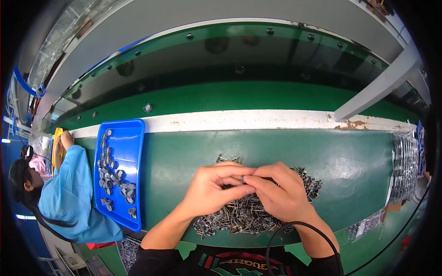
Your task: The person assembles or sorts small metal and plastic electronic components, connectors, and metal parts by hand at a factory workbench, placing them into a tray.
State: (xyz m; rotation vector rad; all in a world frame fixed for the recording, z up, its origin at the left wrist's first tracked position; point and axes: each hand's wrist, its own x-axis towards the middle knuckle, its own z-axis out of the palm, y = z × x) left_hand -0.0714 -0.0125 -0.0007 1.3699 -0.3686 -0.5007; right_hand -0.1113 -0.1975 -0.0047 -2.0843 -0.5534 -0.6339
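Observation:
Both hands meet over a heap of small metal-and-black parts on the green tabletop. My left hand is closed in a pinch on a tiny dark part, too small for its kind to show. Fingers of my right hand press together against the same part from the other side, hiding some of it. To the left of the hands lies a blue tray, with several grey rounded parts scattered in it.
Beyond the table a white rail borders a green conveyor belt carrying spaced small parts. A grey post slants at the right. Stacked clear plastic trays stand at the right edge. A co-worker in a blue top sits left; a black cable crosses my right forearm.

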